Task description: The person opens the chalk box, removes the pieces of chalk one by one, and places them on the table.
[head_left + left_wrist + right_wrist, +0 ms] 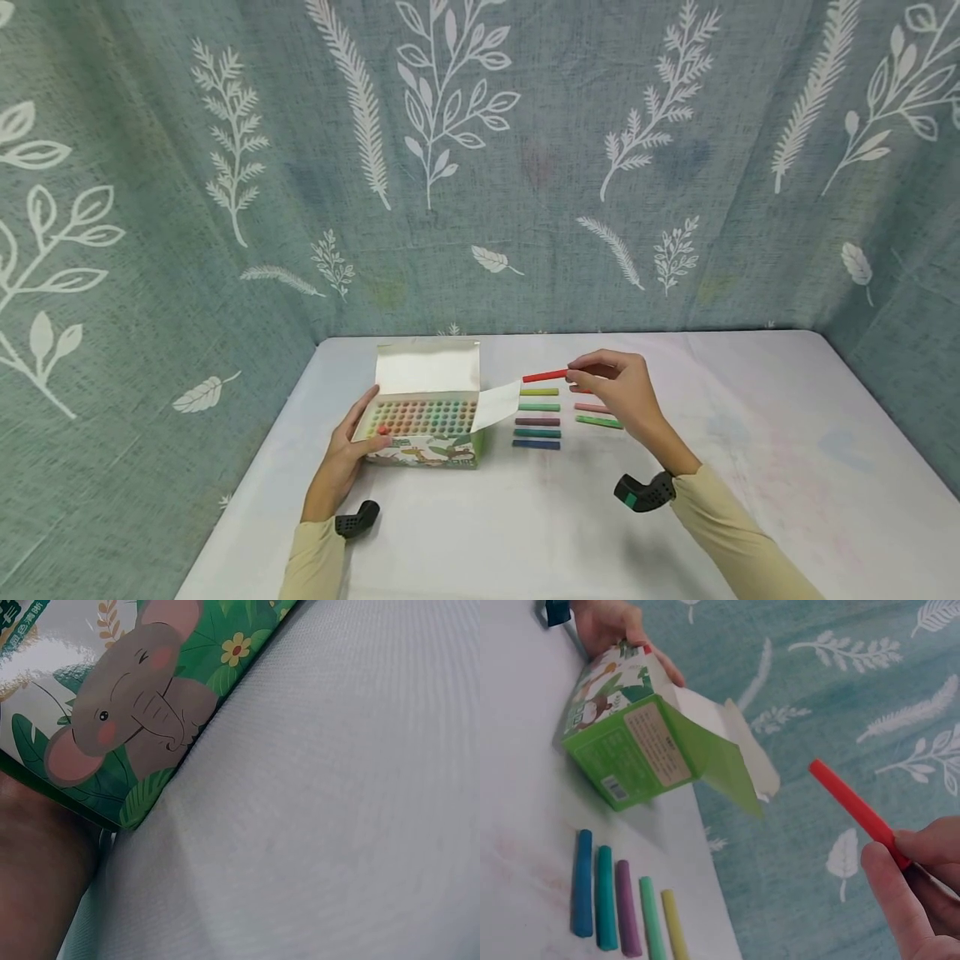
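Note:
A red stick of chalk [545, 376] is pinched between the thumb and fingertips of my right hand [618, 392], its free end pointing left toward the box. My left hand [347, 454] grips the left end of an open chalk box [427, 454], thumb on the front and fingers round the side. Rows of coloured chalk ends [423, 417] fill the box, and one red end [383, 431] stands higher beside the left thumb. The left wrist view shows the elephant print [142, 697] on the box. In the right wrist view the red chalk [851, 802] is held clear of everything.
Between box and right hand lies a column of chalk sticks, from yellow [540, 392] down to blue [536, 445]. A second column with pink [592, 408] and green [599, 422] sticks is partly under the right hand. The box's side flap [497, 406] sticks out rightward. A leaf-patterned curtain [480, 167] hangs behind.

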A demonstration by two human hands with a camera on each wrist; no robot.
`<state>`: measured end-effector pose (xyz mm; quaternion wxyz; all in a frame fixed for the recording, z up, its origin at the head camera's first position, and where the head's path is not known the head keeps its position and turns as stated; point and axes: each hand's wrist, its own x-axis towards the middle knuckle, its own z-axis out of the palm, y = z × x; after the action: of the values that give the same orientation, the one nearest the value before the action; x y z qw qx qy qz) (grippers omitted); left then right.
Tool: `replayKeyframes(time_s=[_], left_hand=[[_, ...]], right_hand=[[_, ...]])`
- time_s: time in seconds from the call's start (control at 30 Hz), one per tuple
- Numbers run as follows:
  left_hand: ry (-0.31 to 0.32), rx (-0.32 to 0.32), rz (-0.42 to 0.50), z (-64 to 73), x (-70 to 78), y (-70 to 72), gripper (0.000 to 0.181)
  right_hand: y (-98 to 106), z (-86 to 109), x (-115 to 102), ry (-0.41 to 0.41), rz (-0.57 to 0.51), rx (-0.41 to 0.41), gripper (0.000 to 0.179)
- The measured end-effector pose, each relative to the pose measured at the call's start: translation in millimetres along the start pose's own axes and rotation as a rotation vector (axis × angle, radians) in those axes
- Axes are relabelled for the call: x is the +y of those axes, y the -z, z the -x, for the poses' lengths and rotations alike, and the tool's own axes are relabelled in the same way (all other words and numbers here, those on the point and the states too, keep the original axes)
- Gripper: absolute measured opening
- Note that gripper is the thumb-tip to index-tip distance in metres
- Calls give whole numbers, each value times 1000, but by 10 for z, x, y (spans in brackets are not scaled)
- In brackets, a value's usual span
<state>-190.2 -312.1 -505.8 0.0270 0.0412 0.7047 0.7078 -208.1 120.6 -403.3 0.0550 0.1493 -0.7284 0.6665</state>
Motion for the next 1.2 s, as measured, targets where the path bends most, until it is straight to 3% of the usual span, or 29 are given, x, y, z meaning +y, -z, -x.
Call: replayKeyframes(time_s=[0.4, 0.77, 1.0, 1.2], left_hand=[[-4, 9, 23, -5, -15, 3, 87], [15, 10, 25, -13, 3, -3, 87], [10, 13, 23, -9, 36, -17, 87], [20, 13, 28, -15, 12, -11, 88]], right_hand=[[224, 160, 128, -92, 83, 46, 21], [319, 275, 309, -159, -9, 51, 23], [333, 360, 444, -256, 48, 87, 21], [376, 466, 632, -294, 28, 89, 22]])
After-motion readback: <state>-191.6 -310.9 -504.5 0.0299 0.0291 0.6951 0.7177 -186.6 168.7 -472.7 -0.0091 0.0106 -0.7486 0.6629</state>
